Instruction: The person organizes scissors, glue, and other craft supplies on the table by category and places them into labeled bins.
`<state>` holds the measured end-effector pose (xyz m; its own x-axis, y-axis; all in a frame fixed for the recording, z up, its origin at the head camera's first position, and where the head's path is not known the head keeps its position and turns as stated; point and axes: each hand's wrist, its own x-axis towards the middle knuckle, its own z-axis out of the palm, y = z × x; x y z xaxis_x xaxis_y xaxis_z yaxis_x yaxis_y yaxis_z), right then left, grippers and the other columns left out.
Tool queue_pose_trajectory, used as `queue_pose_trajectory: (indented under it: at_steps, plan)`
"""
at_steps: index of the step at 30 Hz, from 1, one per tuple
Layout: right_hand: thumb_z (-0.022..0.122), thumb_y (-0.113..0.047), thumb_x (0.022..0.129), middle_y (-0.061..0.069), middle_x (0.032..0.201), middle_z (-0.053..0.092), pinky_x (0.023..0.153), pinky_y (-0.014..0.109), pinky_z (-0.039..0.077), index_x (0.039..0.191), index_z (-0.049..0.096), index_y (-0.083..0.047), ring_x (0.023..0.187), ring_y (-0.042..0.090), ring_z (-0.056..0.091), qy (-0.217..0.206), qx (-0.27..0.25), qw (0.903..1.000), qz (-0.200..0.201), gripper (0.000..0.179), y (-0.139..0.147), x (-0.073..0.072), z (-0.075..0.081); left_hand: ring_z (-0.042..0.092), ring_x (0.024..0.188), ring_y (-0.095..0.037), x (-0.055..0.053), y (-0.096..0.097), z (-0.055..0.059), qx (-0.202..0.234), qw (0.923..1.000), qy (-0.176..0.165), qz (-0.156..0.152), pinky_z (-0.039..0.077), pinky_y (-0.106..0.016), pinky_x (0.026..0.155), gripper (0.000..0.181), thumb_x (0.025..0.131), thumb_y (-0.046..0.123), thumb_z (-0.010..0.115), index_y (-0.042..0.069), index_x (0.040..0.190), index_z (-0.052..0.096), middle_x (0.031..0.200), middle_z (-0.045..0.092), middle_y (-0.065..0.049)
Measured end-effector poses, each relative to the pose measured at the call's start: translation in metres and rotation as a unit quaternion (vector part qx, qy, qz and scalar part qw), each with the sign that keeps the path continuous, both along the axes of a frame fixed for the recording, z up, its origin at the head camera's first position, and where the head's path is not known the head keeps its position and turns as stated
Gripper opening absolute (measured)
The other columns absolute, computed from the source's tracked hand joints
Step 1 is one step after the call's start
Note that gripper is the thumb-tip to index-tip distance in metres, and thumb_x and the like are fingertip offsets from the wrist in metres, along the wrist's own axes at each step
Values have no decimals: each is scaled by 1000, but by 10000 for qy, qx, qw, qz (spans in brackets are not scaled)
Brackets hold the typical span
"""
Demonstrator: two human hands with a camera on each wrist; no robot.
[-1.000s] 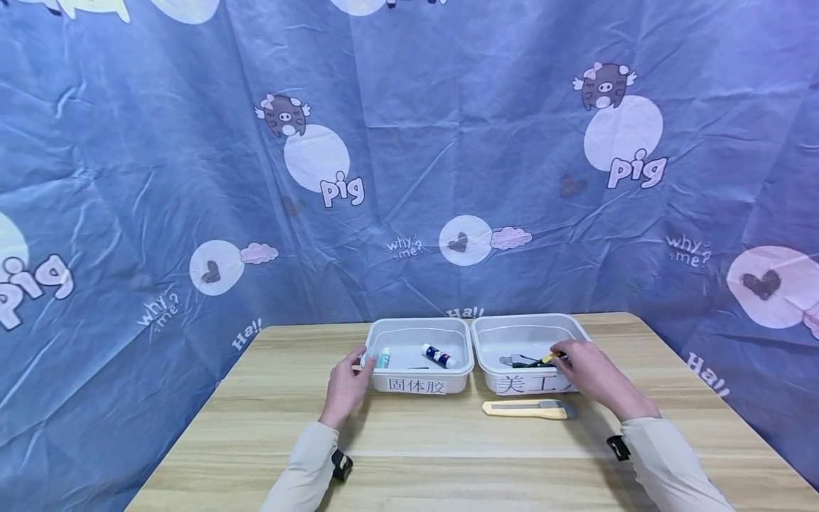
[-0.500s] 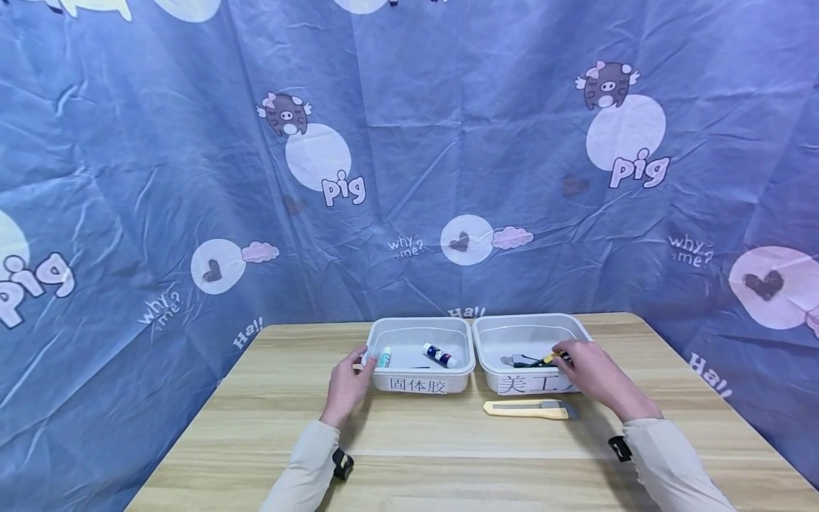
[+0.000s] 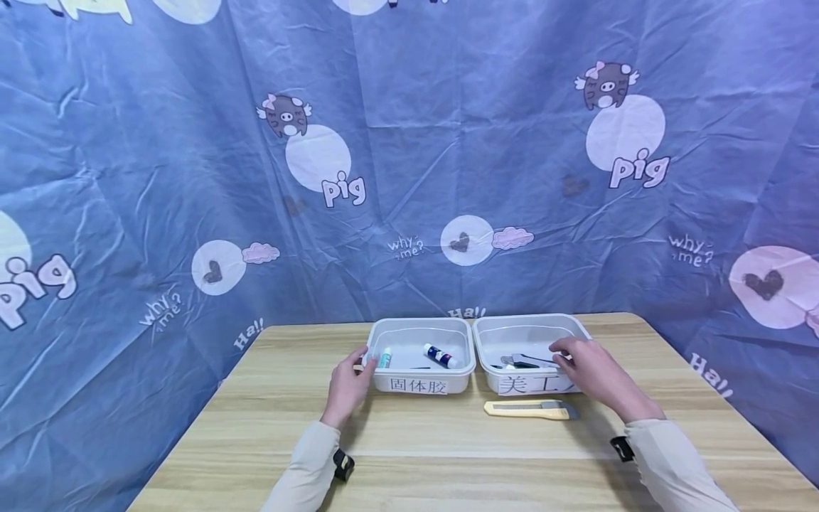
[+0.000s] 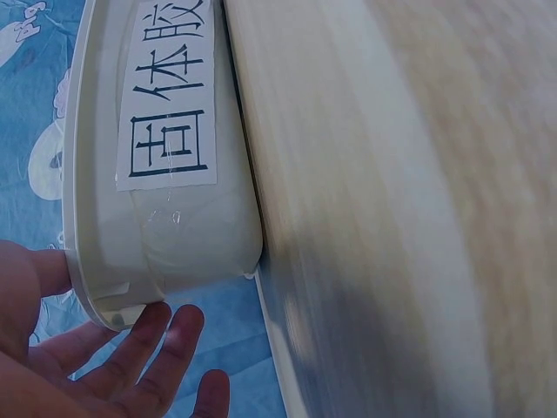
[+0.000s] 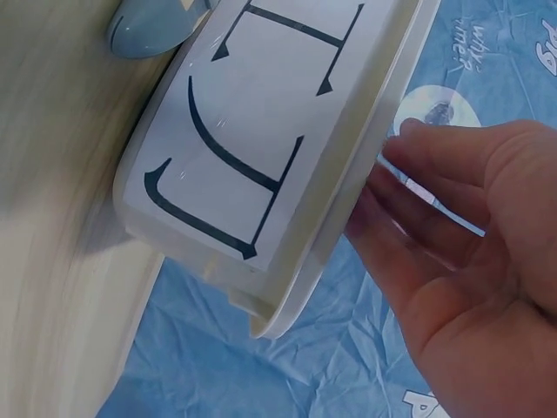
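In the head view, my left hand (image 3: 348, 386) is at the left end of a white plastic bin (image 3: 419, 323). The left wrist view shows thumb and fingers about that bin's rim (image 4: 83, 261). Inside lie a blue-and-white glue stick (image 3: 440, 355) and a teal-and-white one (image 3: 384, 358). My right hand (image 3: 591, 370) hangs over the right end of a second white bin (image 3: 531, 320), fingers loosely bent with nothing between them. Dark and grey box cutters (image 3: 521, 361) lie inside, partly hidden by the front wall. A yellow box cutter (image 3: 530, 409) lies on the table before it.
The two bins stand side by side near the wooden table's (image 3: 409, 469) back edge, with printed Chinese labels (image 3: 419, 385) on their fronts. A blue patterned cloth (image 3: 397, 178) hangs behind the table.
My right hand has let go of a yellow-and-black box cutter, which went down into the right bin. The dark things there have shifted slightly. My left hand stays put.
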<state>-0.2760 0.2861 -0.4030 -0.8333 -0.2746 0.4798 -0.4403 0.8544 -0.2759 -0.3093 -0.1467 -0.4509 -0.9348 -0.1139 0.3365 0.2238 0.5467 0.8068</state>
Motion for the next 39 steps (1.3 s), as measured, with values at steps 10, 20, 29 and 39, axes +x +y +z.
queue_pose_trajectory:
  at_steps: [10, 20, 29, 39]
  plan:
    - [75, -3, 88, 2, 92, 73, 77, 47, 57, 96, 76, -6, 85, 24, 71, 506, 133, 9984, 228, 8, 10, 6, 2, 66, 79, -20, -1, 2, 0, 53, 9999, -96, -30, 54, -31, 67, 44, 101, 18, 63, -5, 138, 59, 114, 70, -24]
    - [87, -12, 76, -21, 81, 62, 62, 26, 52, 88, 72, -25, 72, -5, 56, 1764, 566, 9767, 1087, 22, 21, 17, -14, 67, 79, -22, 1, -1, 3, 51, 10000, -72, 14, 55, -32, 68, 44, 100, 18, 64, -5, 138, 60, 114, 70, -25]
    - [86, -29, 81, -31, 75, 57, 58, 18, 46, 83, 69, -34, 67, -12, 51, 1076, 587, 9835, 1334, 18, 16, 22, -29, 67, 78, -22, 1, -1, 3, 98, 9999, -73, 6, 54, -30, 66, 44, 100, 18, 65, -5, 137, 60, 114, 70, -26]
    - [87, -37, 78, -18, 85, 68, 58, 28, 50, 88, 73, -26, 69, -6, 52, 1096, 1220, 9783, 1264, 21, 13, 20, -42, 66, 78, -21, 1, 0, 4, 67, 9999, -84, 20, 54, -31, 67, 44, 100, 18, 64, -5, 137, 60, 110, 71, -23]
